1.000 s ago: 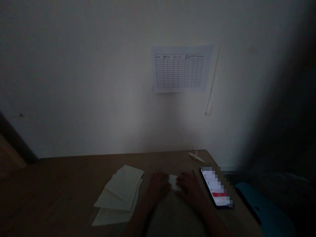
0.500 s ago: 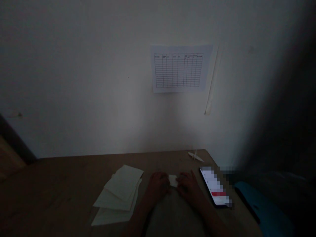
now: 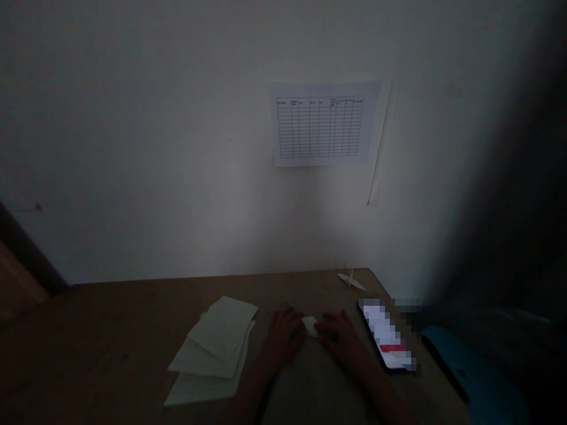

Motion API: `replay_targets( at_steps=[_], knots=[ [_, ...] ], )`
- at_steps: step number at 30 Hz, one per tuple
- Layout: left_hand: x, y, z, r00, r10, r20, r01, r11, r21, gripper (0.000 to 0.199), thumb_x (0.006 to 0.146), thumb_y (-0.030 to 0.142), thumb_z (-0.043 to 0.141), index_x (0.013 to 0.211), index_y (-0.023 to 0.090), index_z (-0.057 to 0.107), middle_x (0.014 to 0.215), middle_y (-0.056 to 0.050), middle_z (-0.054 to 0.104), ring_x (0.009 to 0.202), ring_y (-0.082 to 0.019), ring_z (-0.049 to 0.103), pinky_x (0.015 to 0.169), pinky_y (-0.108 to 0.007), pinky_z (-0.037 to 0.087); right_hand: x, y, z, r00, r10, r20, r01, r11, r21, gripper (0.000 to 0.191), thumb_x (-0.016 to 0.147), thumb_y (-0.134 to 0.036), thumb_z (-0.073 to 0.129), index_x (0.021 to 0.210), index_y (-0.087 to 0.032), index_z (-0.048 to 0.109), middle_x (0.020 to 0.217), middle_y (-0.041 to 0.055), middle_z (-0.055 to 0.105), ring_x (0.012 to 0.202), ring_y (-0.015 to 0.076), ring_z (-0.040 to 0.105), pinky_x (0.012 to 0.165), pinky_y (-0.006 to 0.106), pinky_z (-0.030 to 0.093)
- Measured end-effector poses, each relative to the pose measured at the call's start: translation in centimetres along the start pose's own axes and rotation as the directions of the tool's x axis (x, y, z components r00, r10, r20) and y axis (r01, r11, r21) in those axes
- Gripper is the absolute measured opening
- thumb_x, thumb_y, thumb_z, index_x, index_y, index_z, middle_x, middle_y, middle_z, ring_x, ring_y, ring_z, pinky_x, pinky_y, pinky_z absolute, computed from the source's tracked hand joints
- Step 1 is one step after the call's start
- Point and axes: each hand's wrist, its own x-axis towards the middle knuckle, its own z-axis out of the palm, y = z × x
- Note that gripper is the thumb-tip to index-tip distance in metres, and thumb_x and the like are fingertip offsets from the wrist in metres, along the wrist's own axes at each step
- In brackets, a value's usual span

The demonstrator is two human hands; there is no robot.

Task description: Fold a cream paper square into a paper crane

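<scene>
White paper (image 3: 310,326) between my left hand (image 3: 284,332) and right hand (image 3: 339,334).
My fingers (image 3: 326,323) touch its opposite edges; I can't tell whether they grip it.

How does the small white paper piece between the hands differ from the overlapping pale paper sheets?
The small white paper piece looks smaller than the pale paper sheets. Left hand and right hand seemingly touch the piece; the sheets lie farther left. Both are light-coloured.

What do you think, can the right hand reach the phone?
Probably yes. The phone lies just right of the right hand, with only table showing between. The hand touches the small white paper, so it might leave that first.
</scene>
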Motion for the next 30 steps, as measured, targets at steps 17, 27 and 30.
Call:
replay_targets(
  at_steps=[17,27,30],
  knots=[
    [-0.1,0.0,-0.2,0.995,0.051,0.09,-0.049,0.999,-0.021,0.032,0.095,0.015,0.054,0.118,0.031,0.071,0.138,-0.001,0.066,0.136,-0.025,0.05,0.12,-0.052,0.031,0.2,-0.7,0.1,1.0,0.021,-0.001,-0.021,1.0,-0.018,0.029,0.087,-0.019,0.057,0.109,-0.03,0.072,0.125,0.0037,0.07,0.128,0.0247,0.056,0.123,0.054,0.014],
    [0.3,-0.1,-0.5,0.996,0.047,0.08,-0.048,0.999,0.012,0.022,0.093,0.025,0.066,0.107,0.034,0.079,0.131,0.0,0.072,0.127,-0.025,0.058,0.115,-0.05,0.036,0.3,-0.4,0.2,1.0,-0.003,-0.026,0.003,1.0,-0.013,0.023,0.086,-0.027,0.065,0.106,-0.03,0.076,0.117,0.0035,0.075,0.124,0.0254,0.059,0.121,0.055,0.018],
    [0.2,0.0,-0.7,0.996,0.042,0.079,-0.044,0.999,0.017,0.023,0.094,0.027,0.065,0.111,0.036,0.078,0.132,0.0,0.071,0.128,-0.026,0.057,0.116,-0.051,0.034,0.3,-0.7,0.1,1.0,-0.005,-0.022,0.004,1.0,-0.022,0.022,0.088,-0.026,0.063,0.105,-0.031,0.076,0.117,0.0034,0.076,0.122,0.0253,0.061,0.122,0.057,0.013]
  ],
)
